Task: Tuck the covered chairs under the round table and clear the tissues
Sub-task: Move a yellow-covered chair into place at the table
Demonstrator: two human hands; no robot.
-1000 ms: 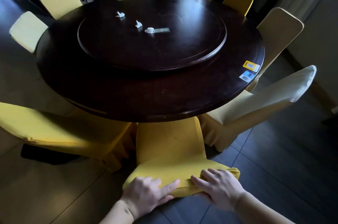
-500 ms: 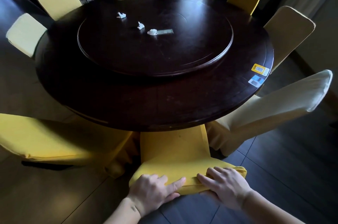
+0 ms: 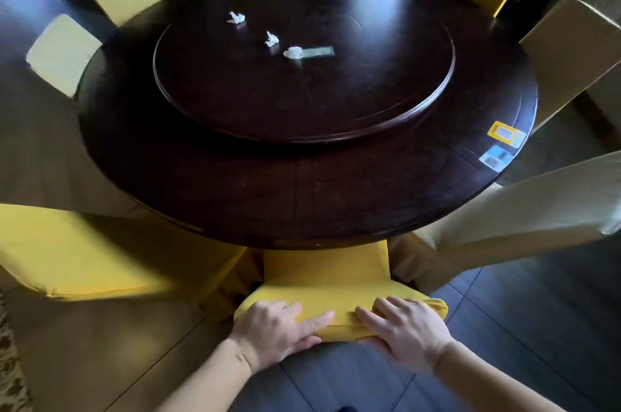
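A yellow covered chair [image 3: 324, 272] stands right in front of me with its seat under the round dark table [image 3: 255, 189]. My left hand [image 3: 275, 327] and my right hand [image 3: 405, 327] grip the top of its backrest side by side. Three crumpled white tissues lie on the turntable [image 3: 369, 102]: a far tissue [image 3: 236, 18], a middle tissue [image 3: 271, 39] and a near tissue [image 3: 293, 52] beside a pale strip [image 3: 319, 51].
Covered chairs ring the table: a yellow chair [image 3: 84, 257] at my left, a cream chair [image 3: 524, 220] at my right, several more around the far side. Two stickers [image 3: 500, 146] sit near the table's right rim. The floor is dark tile.
The chair has slid further under the table with both hands on its backrest, and I have come closer to the table.
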